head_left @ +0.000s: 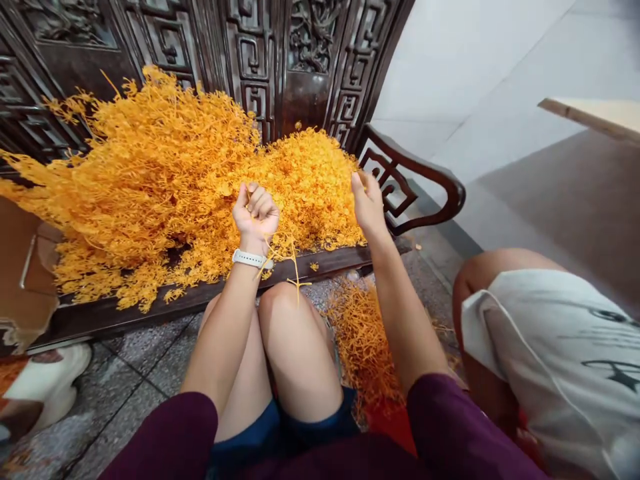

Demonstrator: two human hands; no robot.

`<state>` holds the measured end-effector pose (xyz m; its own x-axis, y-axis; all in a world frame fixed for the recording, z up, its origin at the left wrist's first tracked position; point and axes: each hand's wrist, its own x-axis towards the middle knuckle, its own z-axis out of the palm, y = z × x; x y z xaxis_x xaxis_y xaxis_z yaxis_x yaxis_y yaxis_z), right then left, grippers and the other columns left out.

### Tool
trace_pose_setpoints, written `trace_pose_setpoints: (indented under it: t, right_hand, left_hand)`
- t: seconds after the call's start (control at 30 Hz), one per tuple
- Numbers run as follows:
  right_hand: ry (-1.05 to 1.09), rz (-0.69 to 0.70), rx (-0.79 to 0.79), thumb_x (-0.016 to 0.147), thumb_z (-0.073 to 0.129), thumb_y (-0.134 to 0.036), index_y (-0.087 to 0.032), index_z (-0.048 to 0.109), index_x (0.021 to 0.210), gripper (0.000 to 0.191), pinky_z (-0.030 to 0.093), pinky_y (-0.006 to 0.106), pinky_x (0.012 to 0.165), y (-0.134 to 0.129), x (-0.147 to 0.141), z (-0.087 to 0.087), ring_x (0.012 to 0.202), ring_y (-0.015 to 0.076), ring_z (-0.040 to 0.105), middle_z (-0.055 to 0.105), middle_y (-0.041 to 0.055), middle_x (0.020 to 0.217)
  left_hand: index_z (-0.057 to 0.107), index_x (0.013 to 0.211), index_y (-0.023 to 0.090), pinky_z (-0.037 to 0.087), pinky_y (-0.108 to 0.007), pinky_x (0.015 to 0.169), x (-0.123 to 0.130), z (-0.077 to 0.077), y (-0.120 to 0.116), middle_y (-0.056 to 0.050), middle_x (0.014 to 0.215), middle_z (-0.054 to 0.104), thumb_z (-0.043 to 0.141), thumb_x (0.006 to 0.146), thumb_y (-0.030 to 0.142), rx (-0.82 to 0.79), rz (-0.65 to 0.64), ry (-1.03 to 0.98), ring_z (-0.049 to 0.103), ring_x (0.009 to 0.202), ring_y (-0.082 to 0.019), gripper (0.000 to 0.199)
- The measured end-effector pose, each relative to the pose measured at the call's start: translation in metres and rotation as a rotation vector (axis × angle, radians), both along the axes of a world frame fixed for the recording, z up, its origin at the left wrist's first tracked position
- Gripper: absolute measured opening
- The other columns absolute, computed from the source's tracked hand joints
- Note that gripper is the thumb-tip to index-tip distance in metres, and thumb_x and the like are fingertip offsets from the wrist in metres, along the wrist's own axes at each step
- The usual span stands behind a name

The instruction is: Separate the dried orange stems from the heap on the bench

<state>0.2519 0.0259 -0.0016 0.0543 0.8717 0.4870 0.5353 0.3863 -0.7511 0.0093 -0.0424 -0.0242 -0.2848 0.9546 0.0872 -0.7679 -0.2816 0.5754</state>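
Note:
My left hand is palm up with its fingers curled in. A thin, branching orange stem hangs below it beside the watch, its upper end hidden at the hand. My right hand is raised at the right end of the bench, thumb apart from the bent fingers, and nothing shows in it. Behind both hands, a tall heap of stringy orange flowers spreads to the left. A smaller mound of orange flower heads lies between the hands.
The dark carved wooden bench has a curved armrest on the right. Bare orange stems are piled on the floor by my knees. A person's leg in light shorts is close on the right; a cardboard box stands left.

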Motion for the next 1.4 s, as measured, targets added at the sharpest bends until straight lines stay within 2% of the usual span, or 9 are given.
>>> trace_pose_setpoints:
  t: [0.17,0.23,0.37,0.53,0.67,0.83,1.0,1.27,1.4]
  right_hand:
    - [0.546,0.455,-0.803,0.091,0.058,-0.079,-0.020,0.064,0.107,0.061,0.054,0.030,0.049,-0.110,-0.032,-0.051,0.060,0.0185,0.068,0.073,0.0083,0.082]
    - [0.686,0.559,-0.884,0.087,0.071,-0.069,-0.020,0.064,0.107,0.053,0.057,0.027,0.055,-0.142,-0.041,-0.063,0.065,0.0158,0.070,0.074,0.0053,0.084]
    - [0.886,0.463,-0.621,0.083,0.086,-0.043,-0.021,0.065,0.104,0.036,0.056,0.022,0.067,-0.163,-0.033,-0.065,0.072,0.0109,0.069,0.075,-0.0002,0.088]
    - [0.917,0.395,-0.499,0.087,0.082,-0.043,-0.023,0.067,0.102,0.030,0.055,0.027,0.075,-0.168,-0.002,-0.051,0.082,0.0134,0.069,0.077,0.0024,0.096]
    - [0.833,0.322,-0.453,0.087,0.081,-0.045,-0.022,0.066,0.098,0.029,0.053,0.029,0.076,-0.173,0.003,-0.053,0.082,0.0143,0.067,0.076,0.0028,0.096]
    - [0.546,0.201,-0.419,0.089,0.077,-0.050,-0.021,0.065,0.094,0.032,0.048,0.029,0.073,-0.190,-0.006,-0.081,0.078,0.0144,0.059,0.068,0.0007,0.087]
    - [0.495,0.300,-0.543,0.091,0.075,-0.050,-0.021,0.065,0.097,0.032,0.046,0.029,0.066,-0.216,-0.016,-0.106,0.072,0.0149,0.058,0.066,0.0003,0.084]
    - [0.702,0.398,-0.583,0.085,0.084,-0.044,-0.024,0.059,0.113,0.043,0.049,0.030,0.073,-0.242,-0.019,-0.107,0.079,0.0147,0.060,0.067,0.0013,0.098]
    - [0.629,0.384,-0.523,0.088,0.081,-0.042,-0.024,0.062,0.110,0.035,0.049,0.031,0.073,-0.252,-0.015,-0.115,0.078,0.0159,0.061,0.067,0.0002,0.091]
  left_hand:
    - [0.045,0.076,0.024,0.023,-0.027,0.042,0.017,-0.004,-0.001,0.006,0.054,0.016,0.041,0.108,0.056,0.021,-0.026,0.067,0.014,0.045,-0.012,0.046]
    - [0.048,0.078,0.024,0.021,-0.026,0.040,0.027,-0.004,-0.004,0.006,0.053,0.014,0.042,0.108,0.056,0.034,-0.101,0.055,0.012,0.043,-0.011,0.044]
    - [0.053,0.081,0.023,0.017,-0.023,0.038,0.041,0.002,-0.013,0.008,0.052,0.014,0.037,0.109,0.056,-0.006,-0.288,0.027,0.012,0.039,-0.008,0.047]
    - [0.058,0.082,0.021,0.016,-0.021,0.037,0.051,0.010,-0.017,0.009,0.049,0.017,0.020,0.108,0.065,-0.075,-0.527,-0.006,0.015,0.034,-0.007,0.063]
    - [0.060,0.083,0.021,0.014,-0.021,0.036,0.063,0.007,-0.019,0.009,0.048,0.017,0.019,0.105,0.072,-0.097,-0.620,-0.005,0.015,0.033,-0.007,0.069]
    - [0.060,0.081,0.022,0.012,-0.022,0.035,0.079,0.000,-0.027,0.009,0.049,0.014,0.022,0.100,0.079,-0.108,-0.614,0.011,0.012,0.035,-0.007,0.071]
    - [0.058,0.078,0.023,0.010,-0.022,0.034,0.085,0.000,-0.036,0.009,0.050,0.011,0.024,0.096,0.085,-0.098,-0.619,0.033,0.009,0.036,-0.008,0.073]
    - [0.048,0.063,0.022,0.013,-0.020,0.034,0.106,-0.003,-0.055,0.008,0.048,0.012,0.032,0.096,0.083,0.016,-0.810,0.083,0.007,0.036,-0.006,0.071]
    - [0.060,0.074,0.022,0.028,-0.023,0.039,0.123,0.001,-0.064,0.006,0.050,0.027,0.039,0.092,0.084,0.098,-0.889,0.356,0.025,0.038,-0.009,0.068]
